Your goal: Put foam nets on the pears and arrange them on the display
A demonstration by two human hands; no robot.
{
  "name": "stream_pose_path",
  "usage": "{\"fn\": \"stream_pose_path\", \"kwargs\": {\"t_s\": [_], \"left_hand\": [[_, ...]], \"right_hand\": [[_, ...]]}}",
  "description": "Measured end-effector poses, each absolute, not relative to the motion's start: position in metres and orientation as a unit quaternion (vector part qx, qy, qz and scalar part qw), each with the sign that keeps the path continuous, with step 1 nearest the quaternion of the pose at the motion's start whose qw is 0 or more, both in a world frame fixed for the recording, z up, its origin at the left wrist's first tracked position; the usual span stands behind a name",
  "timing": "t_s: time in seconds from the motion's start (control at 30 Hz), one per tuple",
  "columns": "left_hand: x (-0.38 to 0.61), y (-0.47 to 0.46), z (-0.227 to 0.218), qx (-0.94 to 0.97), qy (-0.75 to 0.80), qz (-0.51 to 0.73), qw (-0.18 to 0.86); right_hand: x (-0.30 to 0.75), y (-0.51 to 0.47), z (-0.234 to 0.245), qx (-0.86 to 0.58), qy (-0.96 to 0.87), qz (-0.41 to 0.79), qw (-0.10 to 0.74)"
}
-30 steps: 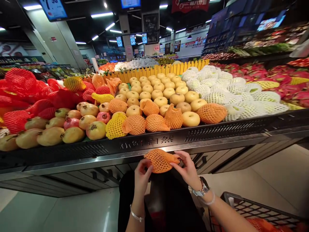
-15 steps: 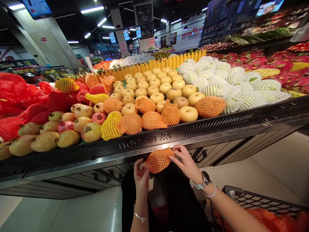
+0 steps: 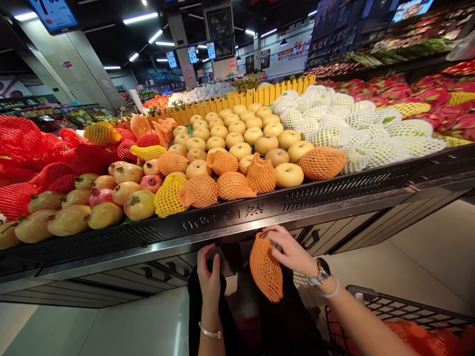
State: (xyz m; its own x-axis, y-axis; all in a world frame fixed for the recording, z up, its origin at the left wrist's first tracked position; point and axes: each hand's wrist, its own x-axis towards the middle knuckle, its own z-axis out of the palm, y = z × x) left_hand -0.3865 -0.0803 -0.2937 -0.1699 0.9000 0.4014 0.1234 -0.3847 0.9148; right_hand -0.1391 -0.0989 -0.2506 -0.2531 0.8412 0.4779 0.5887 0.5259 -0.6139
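My right hand (image 3: 293, 252) pinches the top end of an orange foam fruit net (image 3: 265, 271), which hangs down limp below the display shelf's front edge. My left hand (image 3: 208, 271) is apart from the net, with its fingers curled over the rim of a black bag (image 3: 230, 316) held between my arms. Whether any fruit is inside the net I cannot tell. Just above my hands, yellow pears (image 3: 288, 174) lie in rows on the shelf, some in orange nets (image 3: 322, 162).
The black shelf edge (image 3: 334, 193) runs across in front of me. Pomegranates (image 3: 139, 204) and red nets lie at the left, white-netted fruit (image 3: 334, 132) and dragon fruit at the right. A shopping cart (image 3: 393, 321) holding orange-netted fruit stands at the lower right.
My left hand has let go of the orange net and dropped to the black bag. The net, held across both hands before, now hangs from my right hand alone.
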Motion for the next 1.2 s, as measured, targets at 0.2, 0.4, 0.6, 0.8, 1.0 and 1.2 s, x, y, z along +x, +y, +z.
{"fn": "stream_pose_path", "kwargs": {"t_s": [0.2,0.4,0.6,0.8,1.0,1.2], "left_hand": [[-0.363,-0.094,-0.298,0.652,0.293,0.492,0.497],[-0.347,-0.096,-0.299,0.649,0.301,0.432,0.55],[-0.349,-0.097,-0.301,0.631,0.282,0.493,0.528],[-0.352,-0.097,-0.31,0.485,0.185,0.62,0.588],[-0.354,-0.098,-0.315,0.406,0.175,0.585,0.68],[-0.351,-0.092,-0.322,0.368,0.308,0.397,0.782]], "right_hand": [[-0.163,-0.104,-0.253,-0.334,-0.806,0.326,0.363],[-0.162,-0.099,-0.263,-0.354,-0.707,0.441,0.424],[-0.165,-0.095,-0.266,-0.367,-0.688,0.493,0.386],[-0.168,-0.091,-0.266,-0.349,-0.626,0.575,0.395],[-0.183,-0.087,-0.286,-0.329,-0.514,0.688,0.393],[-0.177,-0.09,-0.276,-0.352,-0.506,0.637,0.462]]}}
